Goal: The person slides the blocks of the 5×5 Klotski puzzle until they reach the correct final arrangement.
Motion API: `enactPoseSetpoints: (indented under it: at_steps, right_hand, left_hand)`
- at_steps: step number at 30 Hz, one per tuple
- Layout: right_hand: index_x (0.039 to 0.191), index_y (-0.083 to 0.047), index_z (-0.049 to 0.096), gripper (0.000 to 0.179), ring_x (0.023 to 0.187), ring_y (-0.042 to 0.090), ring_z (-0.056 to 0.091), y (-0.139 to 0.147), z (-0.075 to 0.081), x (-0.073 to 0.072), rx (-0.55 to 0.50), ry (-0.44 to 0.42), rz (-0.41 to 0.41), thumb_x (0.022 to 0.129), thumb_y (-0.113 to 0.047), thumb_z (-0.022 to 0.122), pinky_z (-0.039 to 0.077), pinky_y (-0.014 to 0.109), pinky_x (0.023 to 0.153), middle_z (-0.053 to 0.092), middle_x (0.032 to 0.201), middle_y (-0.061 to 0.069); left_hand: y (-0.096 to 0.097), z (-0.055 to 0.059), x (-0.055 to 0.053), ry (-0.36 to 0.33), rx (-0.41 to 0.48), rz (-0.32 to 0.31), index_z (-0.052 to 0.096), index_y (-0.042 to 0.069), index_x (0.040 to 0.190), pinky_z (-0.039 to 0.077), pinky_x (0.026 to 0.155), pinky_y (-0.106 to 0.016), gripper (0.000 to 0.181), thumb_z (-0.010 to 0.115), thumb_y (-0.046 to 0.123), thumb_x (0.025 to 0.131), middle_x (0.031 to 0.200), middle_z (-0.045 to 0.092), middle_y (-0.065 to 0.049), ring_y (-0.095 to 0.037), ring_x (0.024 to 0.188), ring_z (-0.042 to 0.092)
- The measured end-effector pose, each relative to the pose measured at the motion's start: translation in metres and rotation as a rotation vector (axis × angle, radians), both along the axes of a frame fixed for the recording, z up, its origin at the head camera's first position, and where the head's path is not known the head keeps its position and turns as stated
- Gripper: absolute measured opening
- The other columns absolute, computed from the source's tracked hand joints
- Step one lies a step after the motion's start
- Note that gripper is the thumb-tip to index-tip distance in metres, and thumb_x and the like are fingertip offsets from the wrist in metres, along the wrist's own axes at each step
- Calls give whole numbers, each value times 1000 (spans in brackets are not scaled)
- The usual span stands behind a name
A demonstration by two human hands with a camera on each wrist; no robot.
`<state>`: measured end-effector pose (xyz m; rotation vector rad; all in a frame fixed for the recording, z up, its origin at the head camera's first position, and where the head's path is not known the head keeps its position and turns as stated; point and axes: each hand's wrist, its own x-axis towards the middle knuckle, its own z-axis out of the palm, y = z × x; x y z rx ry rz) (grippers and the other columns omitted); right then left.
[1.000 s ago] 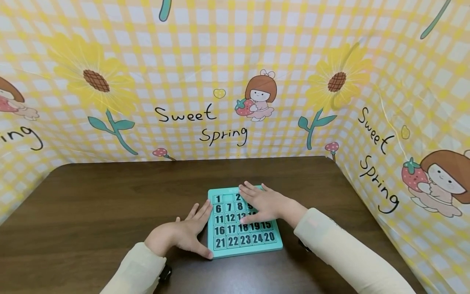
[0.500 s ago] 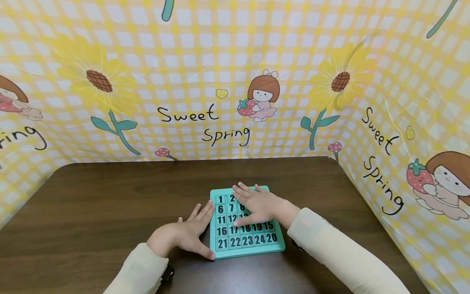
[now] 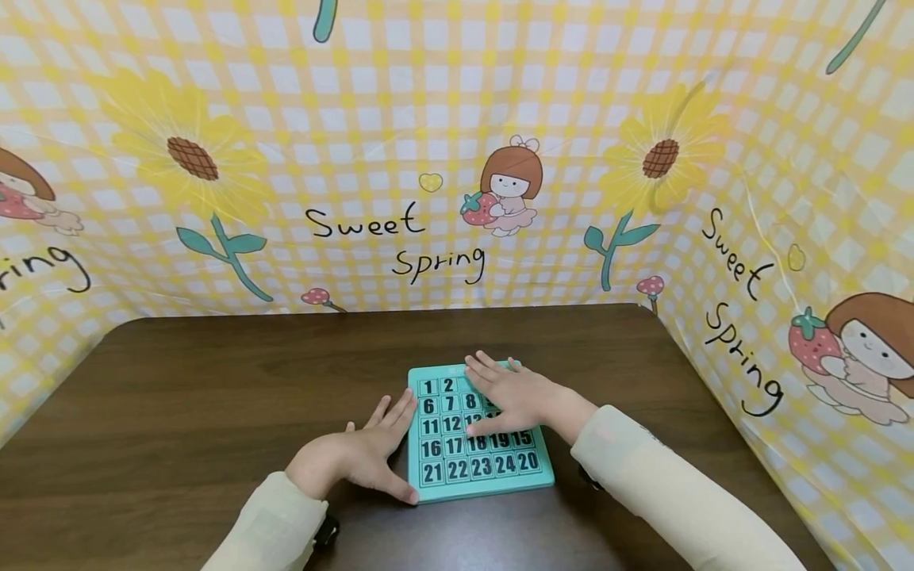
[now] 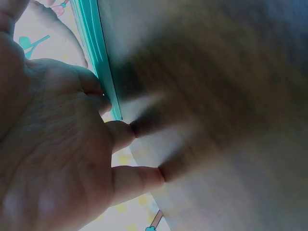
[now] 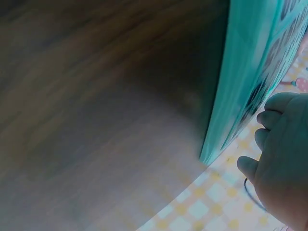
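Note:
A teal number slide puzzle point(image 3: 485, 489) lies flat on the brown table, its tiles printed with black numerals. Along its left side rests my left hand point(image 3: 364, 456), thumb at the lower left corner and fingertips at the upper left edge. The left wrist view shows that hand's palm side point(image 4: 57, 139) next to the puzzle's teal edge point(image 4: 98, 57). My right hand point(image 3: 524, 400) lies over the upper right tiles with fingers extended, covering several of them. Tiles 1 point(image 3: 428, 387) and 2 point(image 3: 448, 385) sit side by side in the top row. In the right wrist view the right hand point(image 5: 284, 149) is beside the puzzle's rim point(image 5: 236, 82).
The dark wooden table point(image 3: 236, 381) spreads out on both sides of the puzzle. A yellow checked cloth point(image 3: 371, 119) with flowers and cartoon figures hangs behind the table and along its sides.
Tile 2 slid left until it stood beside tile 1, as my right hand moved left. Since then the right hand has shifted back to the right. The left hand stays at the puzzle's edge.

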<state>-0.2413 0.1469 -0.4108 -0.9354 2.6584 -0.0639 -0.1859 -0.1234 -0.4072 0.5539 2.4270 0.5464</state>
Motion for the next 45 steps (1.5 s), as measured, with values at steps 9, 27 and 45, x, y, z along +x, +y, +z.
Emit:
enactPoseSetpoints:
  at_steps: [9, 27, 45]
  right_hand:
    - [161, -13, 10, 99, 156, 22, -3, 24, -2, 4, -12, 5, -27, 91, -75, 44, 9, 58, 123, 4, 169, 3]
    - [161, -15, 10, 99, 156, 20, -3, 14, -2, 8, 17, 17, -15, 90, -77, 42, 9, 57, 123, 1, 169, 2]
    - [161, -14, 9, 98, 156, 21, -4, 22, -3, 9, -4, 5, -24, 92, -74, 43, 10, 57, 123, 0, 169, 3]
  left_hand:
    - [-3, 0, 1, -3, 7, 8, -4, 13, 161, 2, 107, -81, 132, 85, 52, 71, 168, -15, -1, -35, 155, -13]
    - [-5, 1, 0, 35, 29, -2, 0, 11, 161, 5, 106, -82, 132, 86, 53, 70, 169, -10, -4, -37, 155, -9]
    - [-4, 1, 1, 51, 53, -6, 4, 9, 161, 8, 105, -83, 130, 87, 52, 70, 169, -6, -6, -38, 155, -7]
